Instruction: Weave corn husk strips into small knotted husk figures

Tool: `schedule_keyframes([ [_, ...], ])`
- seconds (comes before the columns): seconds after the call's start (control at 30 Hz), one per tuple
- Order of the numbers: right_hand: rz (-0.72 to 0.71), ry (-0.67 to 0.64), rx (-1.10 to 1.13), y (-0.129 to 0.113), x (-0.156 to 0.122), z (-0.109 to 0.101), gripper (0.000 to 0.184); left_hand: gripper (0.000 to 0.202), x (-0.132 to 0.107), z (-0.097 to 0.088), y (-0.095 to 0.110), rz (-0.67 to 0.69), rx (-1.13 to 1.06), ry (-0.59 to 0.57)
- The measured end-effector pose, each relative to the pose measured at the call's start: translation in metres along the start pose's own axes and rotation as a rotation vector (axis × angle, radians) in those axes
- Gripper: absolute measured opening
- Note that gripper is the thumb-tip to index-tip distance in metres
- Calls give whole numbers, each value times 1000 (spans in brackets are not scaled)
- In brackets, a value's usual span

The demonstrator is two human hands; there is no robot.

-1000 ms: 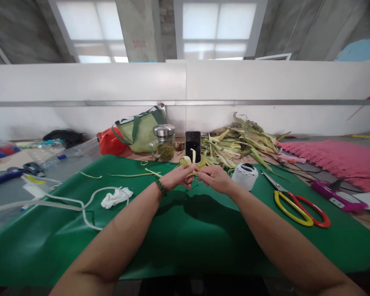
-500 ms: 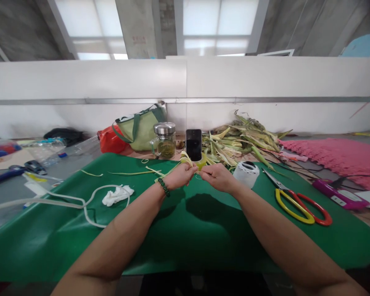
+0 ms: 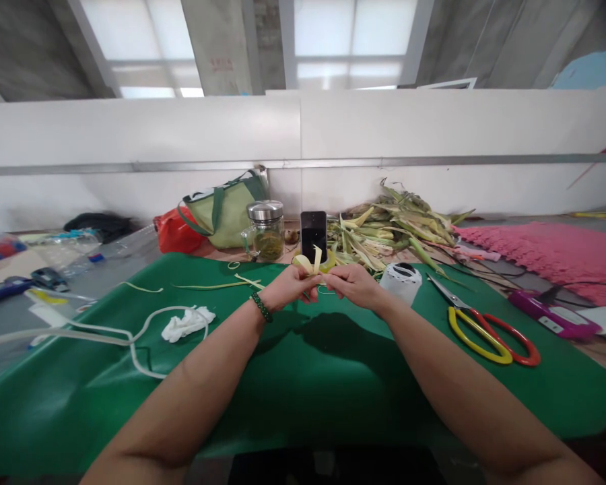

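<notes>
Pale yellow corn husk strips (image 3: 316, 259) stick up from the pinched fingers of my left hand (image 3: 290, 286), which wears a dark green bead bracelet. My right hand (image 3: 352, 284) is closed against it, fingertips nearly meeting the left ones; what it pinches is too small to make out. Both hands are raised over the green mat (image 3: 303, 404), their shadows below. Just behind them a phone (image 3: 314, 229) stands upright. Right of my right hand is a white roll-like container (image 3: 402, 281) with a dark opening on top.
A heap of corn husks (image 3: 409, 215) lies behind. Scissors (image 3: 477, 327) with yellow and red handles rest at right, near a purple power strip (image 3: 555, 314). A glass jar (image 3: 266, 232), green bag (image 3: 232, 212), white tissue (image 3: 188, 323) and pale tubing (image 3: 136, 353) are to the left.
The husk strips now stand up higher and spread wider above my left hand. My left hand has turned slightly, and both hands stay close together. The whole view has shifted slightly.
</notes>
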State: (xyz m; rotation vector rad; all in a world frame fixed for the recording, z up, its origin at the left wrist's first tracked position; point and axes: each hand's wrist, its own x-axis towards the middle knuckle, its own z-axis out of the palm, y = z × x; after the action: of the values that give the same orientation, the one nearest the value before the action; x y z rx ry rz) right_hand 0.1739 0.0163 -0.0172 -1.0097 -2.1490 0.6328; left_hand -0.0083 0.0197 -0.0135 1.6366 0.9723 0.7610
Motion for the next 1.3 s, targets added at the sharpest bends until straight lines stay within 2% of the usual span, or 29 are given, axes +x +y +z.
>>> schedule_keyframes([
  [0.17, -83, 87, -64, -1, -1, 2, 34, 36, 0, 0, 3, 15, -28, 40],
  [0.37, 7, 72, -5, -7, -3, -4, 33, 39, -3, -8, 5, -51, -146, -41],
  [0.5, 27, 89, 34, -7, -2, -6, 32, 44, -2, -9, 0, -33, -185, -59],
  [0.7, 7, 20, -33, -2, 0, 0, 38, 47, 0, -5, -1, -20, -41, -50],
  [0.8, 27, -6, 40, -1, 0, 2, 37, 44, -2, -4, 2, 8, 8, -59],
  [0.97, 94, -36, 167, -4, 0, 1, 33, 43, -5, -9, 6, -45, -19, -180],
  [1.07, 84, 40, 239, -4, 1, -1, 34, 43, -5, -14, 5, -99, -136, -214],
  [1.17, 88, 197, 395, -4, 3, -1, 31, 41, -6, -17, 4, -23, -387, -189],
  [1.23, 106, 144, 503, -6, 4, 1, 33, 40, -6, -16, 4, 47, -486, -195],
  [1.3, 88, 16, 551, -8, 3, 3, 33, 42, -7, -15, 5, 68, -486, -201],
])
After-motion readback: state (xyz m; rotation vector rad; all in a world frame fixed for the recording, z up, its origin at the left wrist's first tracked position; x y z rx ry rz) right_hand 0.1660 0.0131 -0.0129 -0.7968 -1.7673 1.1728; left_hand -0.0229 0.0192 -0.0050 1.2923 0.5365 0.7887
